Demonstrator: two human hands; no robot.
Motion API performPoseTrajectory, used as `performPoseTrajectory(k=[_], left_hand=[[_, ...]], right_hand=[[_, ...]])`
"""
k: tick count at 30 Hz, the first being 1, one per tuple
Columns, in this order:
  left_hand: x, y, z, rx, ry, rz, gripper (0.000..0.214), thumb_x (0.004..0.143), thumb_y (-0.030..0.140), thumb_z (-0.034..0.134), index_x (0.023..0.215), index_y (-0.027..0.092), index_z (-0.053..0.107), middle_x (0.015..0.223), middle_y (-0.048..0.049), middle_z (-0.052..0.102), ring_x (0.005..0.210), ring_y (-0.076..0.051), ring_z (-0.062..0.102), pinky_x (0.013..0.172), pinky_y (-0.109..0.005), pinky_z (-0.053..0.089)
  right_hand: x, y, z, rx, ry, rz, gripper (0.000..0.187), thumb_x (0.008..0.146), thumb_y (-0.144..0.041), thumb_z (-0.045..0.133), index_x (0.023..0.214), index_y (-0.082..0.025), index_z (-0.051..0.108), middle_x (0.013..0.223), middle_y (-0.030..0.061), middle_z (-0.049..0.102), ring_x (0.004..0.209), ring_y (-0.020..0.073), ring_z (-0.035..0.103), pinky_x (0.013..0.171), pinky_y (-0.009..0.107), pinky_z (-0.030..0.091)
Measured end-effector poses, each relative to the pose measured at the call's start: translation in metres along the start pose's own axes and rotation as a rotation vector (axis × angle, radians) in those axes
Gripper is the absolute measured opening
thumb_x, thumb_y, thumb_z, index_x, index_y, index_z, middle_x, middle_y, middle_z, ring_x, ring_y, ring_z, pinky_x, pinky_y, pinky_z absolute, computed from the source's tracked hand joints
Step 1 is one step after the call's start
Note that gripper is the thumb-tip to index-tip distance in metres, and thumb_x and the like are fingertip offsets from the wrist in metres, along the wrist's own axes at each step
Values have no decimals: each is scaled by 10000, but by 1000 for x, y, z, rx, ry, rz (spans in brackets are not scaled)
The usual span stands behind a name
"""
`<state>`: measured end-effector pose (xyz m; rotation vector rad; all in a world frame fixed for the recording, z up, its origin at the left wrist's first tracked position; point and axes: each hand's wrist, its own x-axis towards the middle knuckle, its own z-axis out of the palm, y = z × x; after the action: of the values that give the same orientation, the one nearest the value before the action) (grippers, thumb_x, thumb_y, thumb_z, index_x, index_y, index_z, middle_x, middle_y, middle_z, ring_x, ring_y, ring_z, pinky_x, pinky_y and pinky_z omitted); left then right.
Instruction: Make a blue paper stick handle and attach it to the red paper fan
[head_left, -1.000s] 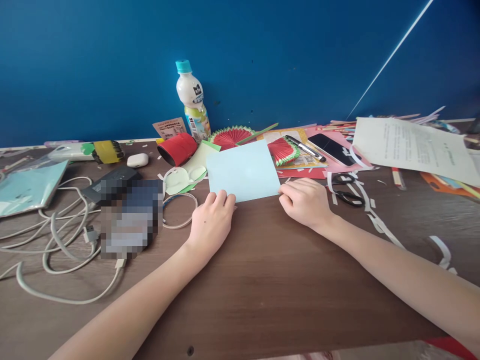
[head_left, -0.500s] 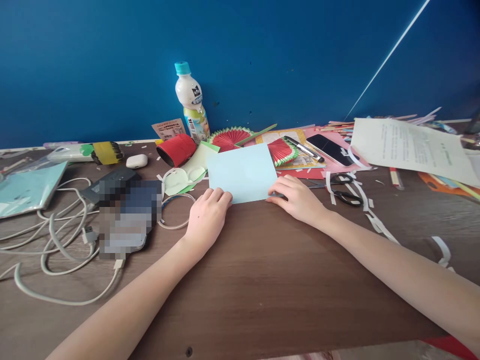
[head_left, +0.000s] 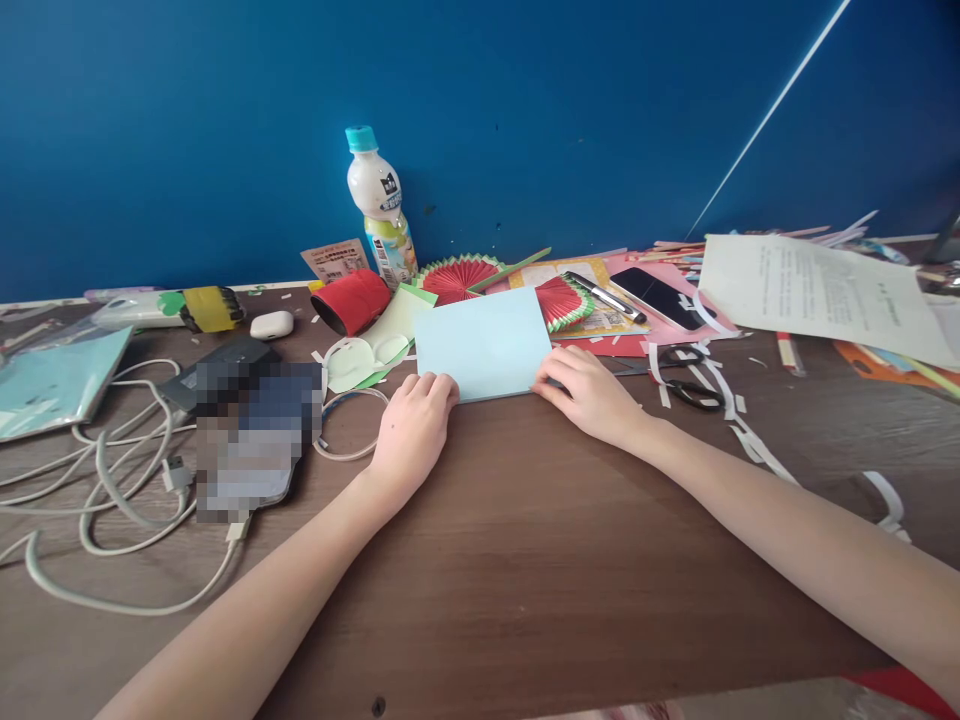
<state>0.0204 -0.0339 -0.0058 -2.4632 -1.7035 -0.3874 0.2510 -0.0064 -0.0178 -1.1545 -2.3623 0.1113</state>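
Observation:
A light blue sheet of paper (head_left: 484, 340) is held at its near edge by both hands, its far part leaning up over the craft pieces behind. My left hand (head_left: 415, 425) is closed at the near left corner, fingertips curled onto the paper. At the near right corner my right hand (head_left: 585, 395) pinches the sheet between thumb and fingers. Just beyond the paper lie two red and green pleated paper fans (head_left: 457, 278), partly covered. Pale green paper circles (head_left: 351, 362) and a coiled cable (head_left: 352, 455) are close to my left hand.
A bottle (head_left: 381, 210) stands by the blue wall, a red cup-like roll (head_left: 350, 302) beside it. Leftward are a phone (head_left: 259, 435) and cables (head_left: 112, 603). On the right lie scissors (head_left: 697, 395), paper strips, another phone (head_left: 664, 298) and a printed sheet (head_left: 817, 290).
The view has shifted very slightly. Both hands keep their places on the blue paper, whose near edge sits marginally higher in view.

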Motion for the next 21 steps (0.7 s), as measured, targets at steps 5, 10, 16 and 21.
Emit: performPoseTrajectory(k=[5,10,16,21], left_hand=[[3,1,1,-71,-14,-48,178,864,114,348,839,182,512,852,-47,565,791,-185,492,696,-294,396],[5,2,2,-51,-22,-64,186,866,124,343,839,177,519,853,-55,554,802,-194,487,710,-305,394],[6,5,1,30,-31,-74,202,857,121,346,853,183,537,850,-61,561,781,-203,480,696,-322,380],[5,2,1,116,67,79,312,784,21,373,944,215,558,971,-72,564,881,-227,467,731,-354,362]], right_hand=[[4,-2,3,104,-7,176,152,842,-237,479,696,-196,462,842,48,498,812,181,479,755,326,406],[7,-4,3,188,-37,269,193,815,-265,506,654,-202,423,847,32,451,827,169,495,764,320,414],[8,-4,1,214,-36,317,211,792,-270,533,650,-203,393,835,17,426,731,141,486,698,299,413],[7,0,5,233,-9,304,202,775,-268,554,704,-212,374,827,8,426,762,148,485,690,295,408]])
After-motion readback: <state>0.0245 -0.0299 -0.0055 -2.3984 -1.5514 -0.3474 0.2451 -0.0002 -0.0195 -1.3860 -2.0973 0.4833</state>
